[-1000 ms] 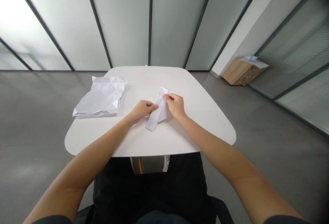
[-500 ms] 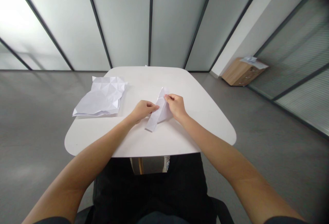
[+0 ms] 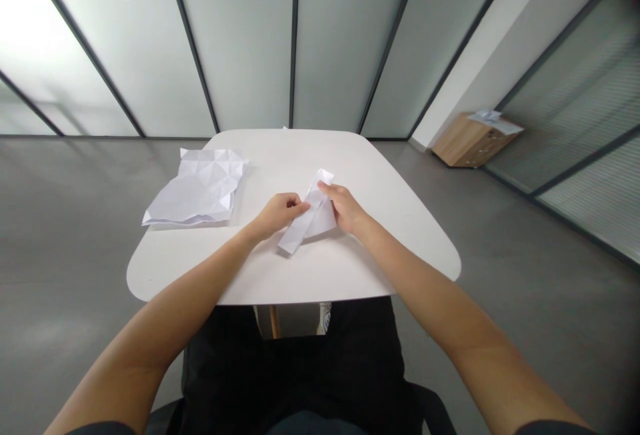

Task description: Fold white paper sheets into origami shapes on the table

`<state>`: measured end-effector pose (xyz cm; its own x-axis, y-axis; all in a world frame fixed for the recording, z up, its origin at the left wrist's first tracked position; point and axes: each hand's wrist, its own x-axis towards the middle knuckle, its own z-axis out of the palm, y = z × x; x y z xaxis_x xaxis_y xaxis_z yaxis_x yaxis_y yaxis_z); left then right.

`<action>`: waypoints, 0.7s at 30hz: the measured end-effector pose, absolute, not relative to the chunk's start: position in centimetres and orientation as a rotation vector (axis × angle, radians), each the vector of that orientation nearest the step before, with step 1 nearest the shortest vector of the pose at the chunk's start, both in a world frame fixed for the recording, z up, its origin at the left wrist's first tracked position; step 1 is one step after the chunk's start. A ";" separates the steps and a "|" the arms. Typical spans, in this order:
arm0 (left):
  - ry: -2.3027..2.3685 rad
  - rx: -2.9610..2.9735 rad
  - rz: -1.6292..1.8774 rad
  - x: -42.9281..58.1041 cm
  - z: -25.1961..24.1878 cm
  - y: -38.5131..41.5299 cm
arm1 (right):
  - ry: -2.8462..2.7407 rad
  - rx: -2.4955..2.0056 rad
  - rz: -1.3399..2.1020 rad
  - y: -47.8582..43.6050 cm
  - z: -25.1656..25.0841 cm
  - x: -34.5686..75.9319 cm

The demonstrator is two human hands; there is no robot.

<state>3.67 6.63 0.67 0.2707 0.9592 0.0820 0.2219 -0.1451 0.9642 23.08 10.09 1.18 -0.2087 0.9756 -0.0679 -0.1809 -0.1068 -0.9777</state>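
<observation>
A folded sheet of white paper [image 3: 307, 220] is held between my two hands just over the table, its long folded strip slanting from lower left to upper right. My left hand [image 3: 280, 214] pinches the strip's left edge near its middle, thumb on top. On the other side my right hand [image 3: 345, 207] grips the paper's upper right part, the thumb pressed on the front face and the fingers hidden behind. A wider flap of the same sheet hangs to the right of the strip, below my right hand.
Several creased white sheets [image 3: 200, 188] lie in a loose pile on the left side of the white table [image 3: 280, 152]. A wooden cabinet [image 3: 467, 142] with papers on top stands on the floor at the right. Frosted glass panels [image 3: 250, 42] line the back.
My right thumb has moved onto the strip's front face, and the strip's top end has tilted rightward and shows wider. The lower end has shifted slightly left. My left hand keeps its pinch.
</observation>
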 end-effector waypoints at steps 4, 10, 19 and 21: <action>1.130 1.634 0.931 3.7 0.8 6.4 | -1.161 -1.063 1.455 10.0 1.0 23.0; 1.103 1.561 0.884 3.6 1.1 6.1 | -1.186 -1.041 1.423 10.4 0.5 23.2; 1.193 1.592 0.900 3.7 0.9 6.3 | -1.158 -1.041 1.357 10.6 0.8 23.4; 1.223 1.612 0.888 3.7 0.8 6.3 | -1.131 -1.062 1.314 10.8 0.9 23.7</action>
<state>3.72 6.32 0.77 0.2536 0.9670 0.0237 0.3222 -0.1076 0.9406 23.65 10.83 0.94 -0.0517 0.9986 0.0099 -0.1585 0.0016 -0.9874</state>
